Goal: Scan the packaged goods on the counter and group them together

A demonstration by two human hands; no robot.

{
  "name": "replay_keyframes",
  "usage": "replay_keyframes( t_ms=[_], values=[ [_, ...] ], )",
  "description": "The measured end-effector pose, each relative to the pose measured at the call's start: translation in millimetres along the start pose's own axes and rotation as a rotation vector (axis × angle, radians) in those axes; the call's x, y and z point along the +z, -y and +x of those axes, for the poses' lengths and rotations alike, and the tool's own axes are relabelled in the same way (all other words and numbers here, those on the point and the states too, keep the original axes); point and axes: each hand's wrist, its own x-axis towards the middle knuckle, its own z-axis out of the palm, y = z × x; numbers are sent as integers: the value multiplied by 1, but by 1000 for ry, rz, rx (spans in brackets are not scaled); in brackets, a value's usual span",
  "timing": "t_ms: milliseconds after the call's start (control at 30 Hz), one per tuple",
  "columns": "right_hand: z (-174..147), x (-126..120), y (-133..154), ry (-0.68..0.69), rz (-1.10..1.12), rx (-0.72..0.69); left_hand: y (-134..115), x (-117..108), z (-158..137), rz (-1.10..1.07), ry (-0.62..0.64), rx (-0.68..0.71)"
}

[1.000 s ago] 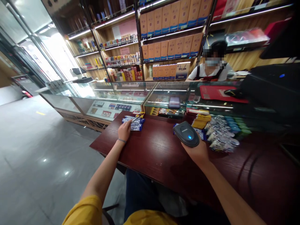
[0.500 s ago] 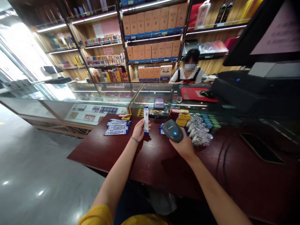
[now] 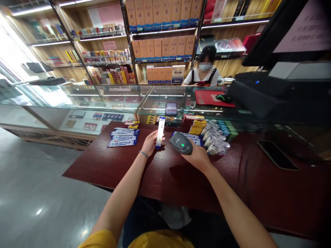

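Observation:
My left hand (image 3: 150,143) grips a narrow blue-and-white packet (image 3: 160,132), held upright above the dark red table with its pale side facing me. In my right hand (image 3: 198,156) is a black barcode scanner (image 3: 181,143), a green light glowing on its top. The scanner's front end points left toward the packet, with a gap between them. Similar blue-and-white packets (image 3: 122,137) lie in a pile left of my left hand. More of these packets (image 3: 196,137) lie behind the scanner, partly hidden by it.
Stacked red-and-yellow packs (image 3: 196,124) and several small clear-lidded containers (image 3: 216,143) stand right of centre. A phone (image 3: 277,155) lies on the table (image 3: 160,182) at right. Behind are a glass display counter (image 3: 113,91), a seated person (image 3: 205,70), and a dark monitor (image 3: 271,38).
The scanner has turned more to the left, toward the packet, and its light went from blue to green. The packet leans slightly more. The whole view has shifted a little.

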Motion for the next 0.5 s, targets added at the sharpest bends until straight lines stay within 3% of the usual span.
replay_keyframes(
  t_ms=[133, 300, 367, 500],
  values=[
    [2, -1, -4, -46, 108, 88, 1, -2, -1, -37, 57, -10],
    [7, 1, -20, -326, 310, 140, 9, -2, 3, 65, 165, 77],
    [9, -2, -27, -442, 357, 182, 15, 0, 4, 269, 189, 228],
    [13, -13, -38, -591, 430, 202, 27, 6, 1, 876, 187, 584]
  ],
)
